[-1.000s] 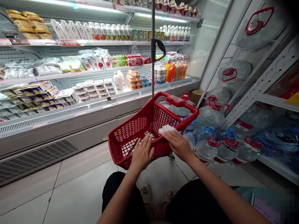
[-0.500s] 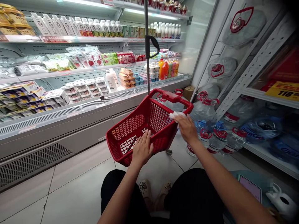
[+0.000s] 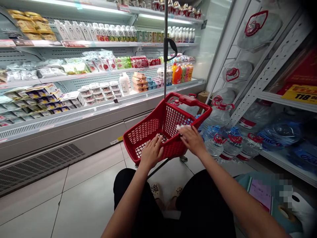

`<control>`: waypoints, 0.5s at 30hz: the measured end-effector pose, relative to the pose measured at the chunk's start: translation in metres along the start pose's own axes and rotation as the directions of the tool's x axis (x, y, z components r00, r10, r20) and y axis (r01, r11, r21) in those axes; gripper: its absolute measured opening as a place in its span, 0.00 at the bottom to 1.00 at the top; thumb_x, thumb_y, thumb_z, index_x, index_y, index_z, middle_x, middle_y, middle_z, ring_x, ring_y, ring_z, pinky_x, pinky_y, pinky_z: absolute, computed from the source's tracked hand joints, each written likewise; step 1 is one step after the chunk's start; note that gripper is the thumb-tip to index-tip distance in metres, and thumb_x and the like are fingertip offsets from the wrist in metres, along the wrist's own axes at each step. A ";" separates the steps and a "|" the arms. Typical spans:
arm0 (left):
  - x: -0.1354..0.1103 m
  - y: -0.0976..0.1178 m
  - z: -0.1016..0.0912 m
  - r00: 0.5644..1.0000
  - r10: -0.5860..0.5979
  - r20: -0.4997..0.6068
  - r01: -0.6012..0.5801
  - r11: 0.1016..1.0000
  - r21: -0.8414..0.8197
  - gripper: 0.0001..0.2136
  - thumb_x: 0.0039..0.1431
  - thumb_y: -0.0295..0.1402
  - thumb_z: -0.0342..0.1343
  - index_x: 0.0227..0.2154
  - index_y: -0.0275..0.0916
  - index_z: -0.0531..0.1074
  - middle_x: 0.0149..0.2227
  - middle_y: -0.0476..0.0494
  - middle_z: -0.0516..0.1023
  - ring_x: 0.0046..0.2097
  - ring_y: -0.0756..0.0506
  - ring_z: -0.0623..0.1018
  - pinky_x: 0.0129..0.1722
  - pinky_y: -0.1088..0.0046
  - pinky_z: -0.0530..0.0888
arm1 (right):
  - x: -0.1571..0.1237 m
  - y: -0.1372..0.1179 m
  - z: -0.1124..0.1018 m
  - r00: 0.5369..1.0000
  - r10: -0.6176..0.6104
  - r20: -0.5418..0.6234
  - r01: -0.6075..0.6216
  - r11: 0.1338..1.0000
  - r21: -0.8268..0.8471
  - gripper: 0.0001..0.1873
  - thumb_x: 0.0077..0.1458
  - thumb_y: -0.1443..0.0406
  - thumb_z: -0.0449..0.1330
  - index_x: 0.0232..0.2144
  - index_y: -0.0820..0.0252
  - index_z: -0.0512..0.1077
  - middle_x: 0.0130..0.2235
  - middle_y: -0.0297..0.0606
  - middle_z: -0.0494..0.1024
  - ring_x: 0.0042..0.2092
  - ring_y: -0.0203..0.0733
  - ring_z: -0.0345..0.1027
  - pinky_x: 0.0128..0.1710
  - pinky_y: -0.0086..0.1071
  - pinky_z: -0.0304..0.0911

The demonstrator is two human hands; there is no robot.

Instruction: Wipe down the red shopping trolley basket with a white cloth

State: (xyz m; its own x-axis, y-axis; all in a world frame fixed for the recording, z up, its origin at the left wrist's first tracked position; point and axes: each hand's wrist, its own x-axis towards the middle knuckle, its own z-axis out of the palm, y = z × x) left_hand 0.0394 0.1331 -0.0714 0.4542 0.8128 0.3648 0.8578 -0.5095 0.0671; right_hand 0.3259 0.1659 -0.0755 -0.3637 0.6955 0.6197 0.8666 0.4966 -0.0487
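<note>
Reaches past black-trousered knees (image 3: 208, 198) with the left hand (image 3: 151, 153) flattened, straight-fingered and holding nothing, on or just above the near rim of the red cart (image 3: 170, 150) (hard to tell which), and with the right hand (image 3: 192, 138) curled over a white cloth (image 3: 182, 127) at the same rim, closer to the handle (image 3: 187, 99). Has the cart on the tiled floor (image 3: 84, 191), just before a stocked refrigerated case (image 3: 99, 138), left of big water bottles (image 3: 231, 152).

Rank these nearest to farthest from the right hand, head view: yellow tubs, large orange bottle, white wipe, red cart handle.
1. White wipe: touching the right hand.
2. Red cart handle: beyond the hand.
3. Large orange bottle: bottom fridge shelf, right.
4. Yellow tubs: upper-left shelf.
</note>
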 end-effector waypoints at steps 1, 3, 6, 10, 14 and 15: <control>-0.007 -0.003 -0.002 0.998 -0.051 0.021 0.050 0.999 0.015 0.27 0.77 0.44 0.41 0.73 0.39 0.56 0.74 0.35 0.58 0.72 0.38 0.66 0.70 0.53 0.64 | -0.002 0.011 -0.005 1.000 0.024 -0.018 -0.025 0.999 -0.029 0.30 0.68 0.68 0.52 0.70 0.53 0.62 0.69 0.36 0.68 0.72 0.48 0.56 0.74 0.55 0.45; -0.019 -0.007 -0.004 0.987 -0.146 0.074 0.145 0.989 0.022 0.30 0.77 0.49 0.40 0.73 0.38 0.56 0.73 0.34 0.62 0.70 0.36 0.69 0.67 0.54 0.68 | -0.007 0.025 -0.008 0.997 0.052 -0.062 -0.055 0.997 -0.050 0.32 0.67 0.71 0.49 0.71 0.51 0.62 0.69 0.34 0.69 0.73 0.48 0.54 0.75 0.55 0.44; -0.028 -0.003 0.000 0.976 -0.189 0.104 0.191 0.982 -0.007 0.32 0.76 0.52 0.39 0.75 0.40 0.51 0.72 0.36 0.64 0.68 0.37 0.72 0.63 0.57 0.73 | -0.013 0.011 -0.001 0.993 0.041 -0.113 -0.041 0.999 0.007 0.32 0.67 0.73 0.46 0.70 0.50 0.64 0.67 0.33 0.72 0.71 0.45 0.59 0.75 0.53 0.44; -0.030 0.007 0.008 0.982 -0.188 0.035 0.188 0.982 -0.019 0.35 0.76 0.52 0.40 0.77 0.39 0.41 0.72 0.35 0.63 0.68 0.38 0.71 0.64 0.57 0.71 | -0.025 -0.063 0.024 0.993 -0.058 -0.106 0.072 0.987 0.142 0.32 0.68 0.74 0.45 0.71 0.51 0.62 0.64 0.36 0.75 0.67 0.43 0.65 0.74 0.52 0.48; -0.031 0.005 0.013 0.986 -0.167 -0.004 0.167 0.986 -0.027 0.38 0.76 0.51 0.42 0.77 0.37 0.34 0.73 0.33 0.60 0.71 0.39 0.66 0.67 0.57 0.68 | -0.035 -0.112 0.036 0.982 -0.182 -0.048 0.188 0.965 0.180 0.38 0.67 0.75 0.45 0.75 0.51 0.51 0.69 0.37 0.69 0.69 0.41 0.62 0.75 0.48 0.48; -0.032 0.003 0.013 0.987 -0.158 -0.004 0.158 0.987 -0.031 0.39 0.76 0.51 0.42 0.77 0.37 0.33 0.74 0.33 0.59 0.72 0.39 0.65 0.68 0.56 0.68 | -0.035 -0.108 0.033 0.978 -0.209 -0.027 0.211 0.963 0.165 0.39 0.66 0.75 0.45 0.76 0.50 0.49 0.69 0.35 0.68 0.70 0.41 0.62 0.75 0.48 0.47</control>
State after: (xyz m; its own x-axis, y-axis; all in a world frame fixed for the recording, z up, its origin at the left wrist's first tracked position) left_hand 0.0307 0.1094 -0.0951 0.3121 0.8819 0.3534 0.9107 -0.3836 0.1530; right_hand 0.2340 0.1048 -0.1181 -0.5274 0.5619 0.6373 0.7018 0.7109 -0.0460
